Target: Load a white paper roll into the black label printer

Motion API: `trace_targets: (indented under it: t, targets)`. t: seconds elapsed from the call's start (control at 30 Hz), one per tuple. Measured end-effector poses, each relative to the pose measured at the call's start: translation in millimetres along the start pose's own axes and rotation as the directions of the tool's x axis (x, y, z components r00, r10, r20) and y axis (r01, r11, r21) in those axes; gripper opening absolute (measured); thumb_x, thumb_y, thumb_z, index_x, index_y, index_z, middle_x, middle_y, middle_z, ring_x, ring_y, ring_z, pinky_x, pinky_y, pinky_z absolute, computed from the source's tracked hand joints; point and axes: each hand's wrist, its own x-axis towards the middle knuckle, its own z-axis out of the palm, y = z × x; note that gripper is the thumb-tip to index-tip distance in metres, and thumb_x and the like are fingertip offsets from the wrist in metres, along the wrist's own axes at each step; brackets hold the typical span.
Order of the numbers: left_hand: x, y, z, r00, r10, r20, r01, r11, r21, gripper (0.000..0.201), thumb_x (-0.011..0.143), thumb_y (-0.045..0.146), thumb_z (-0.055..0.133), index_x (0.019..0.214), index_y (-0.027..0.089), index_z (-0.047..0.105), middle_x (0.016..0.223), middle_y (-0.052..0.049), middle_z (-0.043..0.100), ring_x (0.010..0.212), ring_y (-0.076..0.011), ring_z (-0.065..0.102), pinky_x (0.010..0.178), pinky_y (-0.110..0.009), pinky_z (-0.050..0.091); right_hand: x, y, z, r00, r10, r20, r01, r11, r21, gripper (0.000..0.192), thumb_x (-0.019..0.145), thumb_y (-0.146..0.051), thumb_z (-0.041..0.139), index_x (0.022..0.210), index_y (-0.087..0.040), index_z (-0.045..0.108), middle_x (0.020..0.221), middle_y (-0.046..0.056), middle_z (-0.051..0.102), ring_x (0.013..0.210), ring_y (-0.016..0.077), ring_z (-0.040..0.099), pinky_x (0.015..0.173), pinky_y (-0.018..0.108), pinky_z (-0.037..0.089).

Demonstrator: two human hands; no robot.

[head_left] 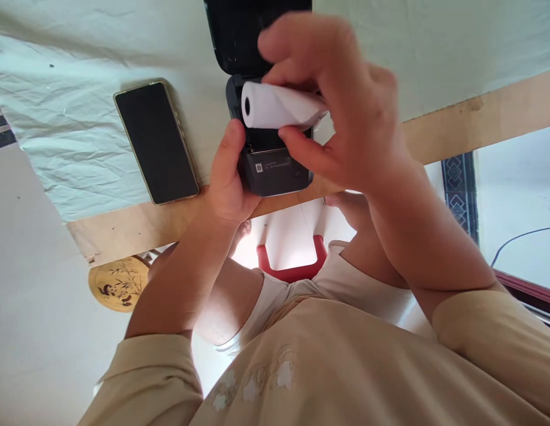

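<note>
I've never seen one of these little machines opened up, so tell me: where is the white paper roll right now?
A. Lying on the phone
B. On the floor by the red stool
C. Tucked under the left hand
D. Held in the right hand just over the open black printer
D: the right hand pinches the white paper roll above the open compartment of the black printer, while the left hand steadies the printer's side.
</note>
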Motion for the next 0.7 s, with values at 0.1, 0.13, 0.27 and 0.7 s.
trace_targets:
  t: [0.1, 0.13, 0.27, 0.7]
  targets:
    - [0.4, -2.1, -2.7, 1.0, -0.019, 0.01, 0.019, 1.0, 0.022, 0.026, 0.094, 0.043, 0.049, 0.09, 0.025, 0.066, 0.112, 0.001, 0.073, 0.139, -0.0203, 0.052, 0.113, -0.032, 0.048, -1.5, 6.4, 11.5, 0.997, -0.052, -0.06, 0.035, 0.968, -0.248, 0.047, 0.077, -0.017, 0.051, 0.123, -0.026, 0.055, 0.119, -0.003, 0.063, 0.102, 0.009, 0.063, 0.09, 0.025, 0.05]
    - [0.4, -2.6, -3.4, 0.999, -0.029, 0.021, 0.028, 0.999, 0.018, 0.024, 0.093, 0.044, 0.051, 0.091, 0.025, 0.065, 0.111, -0.001, 0.073, 0.137, -0.0217, 0.054, 0.111, -0.034, 0.05, -1.9, 8.2, 13.9, 0.997, -0.043, -0.068, 0.021, 0.956, -0.293, 0.045, 0.075, -0.016, 0.053, 0.119, -0.026, 0.055, 0.114, -0.004, 0.064, 0.095, 0.0087, 0.062, 0.088, 0.025, 0.049]
    - [0.1, -3.8, -6.4, 0.996, -0.07, 0.059, 0.068, 0.997, 0.025, 0.024, 0.088, 0.045, 0.058, 0.102, 0.025, 0.062, 0.107, -0.004, 0.072, 0.13, -0.0241, 0.058, 0.104, -0.035, 0.053, -2.0, 14.7, 17.5, 0.998, -0.026, -0.052, 0.008, 0.95, -0.312, 0.03, 0.075, -0.014, 0.052, 0.103, -0.022, 0.058, 0.105, -0.006, 0.068, 0.088, 0.0096, 0.063, 0.085, 0.029, 0.047]
    - [0.2, -4.9, -10.8, 0.994, 0.004, 0.112, 0.0, 0.999, -0.035, 0.013, 0.084, 0.034, 0.063, 0.095, 0.027, 0.062, 0.089, 0.0, 0.069, 0.09, -0.0157, 0.067, 0.082, -0.029, 0.055, -23.6, 7.5, 27.7, 0.915, -0.309, -0.258, 0.278, 0.949, -0.152, 0.014, 0.086, -0.026, 0.053, 0.08, -0.025, 0.066, 0.082, -0.001, 0.062, 0.078, 0.0069, 0.047, 0.073, 0.026, 0.042]
